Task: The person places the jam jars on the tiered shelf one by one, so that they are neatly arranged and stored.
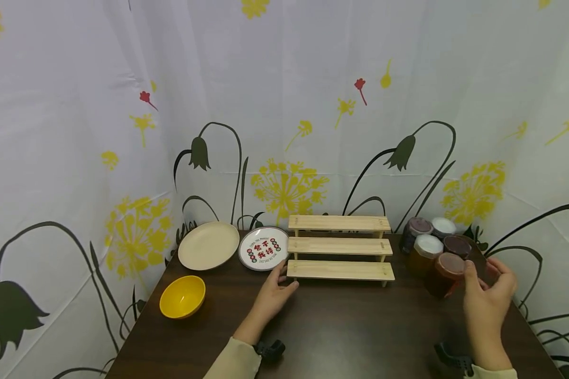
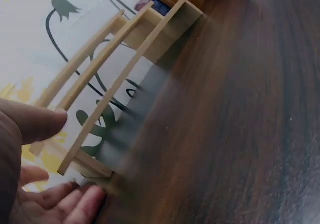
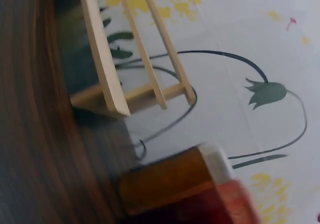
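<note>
A three-tier wooden rack stands at the table's middle back. By its left end is my left hand, thumb and fingers spread; in the left wrist view its fingers lie low beside the rack's leg. I cannot tell whether they touch it. My right hand is at the right side of a dark jar with a reddish lid, its thumb near the lid. Contact is unclear, and this hand does not show in the right wrist view. Behind that jar, an amber jar with a white lid stands among several others.
A cream plate and a white plate with printed characters lean at the back left. In front of them sits a yellow bowl. Flower-patterned cloth hangs behind the dark wooden table.
</note>
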Tool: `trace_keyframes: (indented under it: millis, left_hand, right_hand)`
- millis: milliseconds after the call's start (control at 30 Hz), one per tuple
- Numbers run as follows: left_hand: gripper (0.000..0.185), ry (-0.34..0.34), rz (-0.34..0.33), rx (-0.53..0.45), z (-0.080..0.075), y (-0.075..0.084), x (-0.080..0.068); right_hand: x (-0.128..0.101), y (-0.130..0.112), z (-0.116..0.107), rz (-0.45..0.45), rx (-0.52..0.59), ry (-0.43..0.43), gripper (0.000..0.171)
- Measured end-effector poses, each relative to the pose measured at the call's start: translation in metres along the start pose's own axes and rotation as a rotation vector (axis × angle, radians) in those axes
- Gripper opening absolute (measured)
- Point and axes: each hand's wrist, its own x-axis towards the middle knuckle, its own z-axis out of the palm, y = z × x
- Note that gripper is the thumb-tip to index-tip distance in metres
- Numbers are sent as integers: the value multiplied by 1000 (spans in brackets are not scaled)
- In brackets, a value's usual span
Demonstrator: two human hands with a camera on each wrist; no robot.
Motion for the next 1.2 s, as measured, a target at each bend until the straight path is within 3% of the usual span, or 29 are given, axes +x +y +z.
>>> trace_keyframes:
  millis: [100,233,333,500,767,900,1200]
  left_hand:
    - [76,18,25,-58,5,-3,2]
    - [72,73,42,-85,9,-8,6]
    - [70,107,40,-68,10,-11,8]
    - [71,106,55,-18,13,-12,11]
    - [67,154,58,51,17,-13,12]
    - [65,173,56,73,18,-12,12]
    - [55,221,52,69,19,-12,10]
  right_hand:
    - [2,9,0,114,169,24,50]
    - [3,25,2,154,351,39,46]
    - [3,38,5,155,426,26,41]
    - [1,54,6,149,482,-6,33]
    - [-6,72,14,217,475,-95,34]
    - [-8,77,16,223,449,-92,37]
    - [-9,83,18,219,150,-130,63]
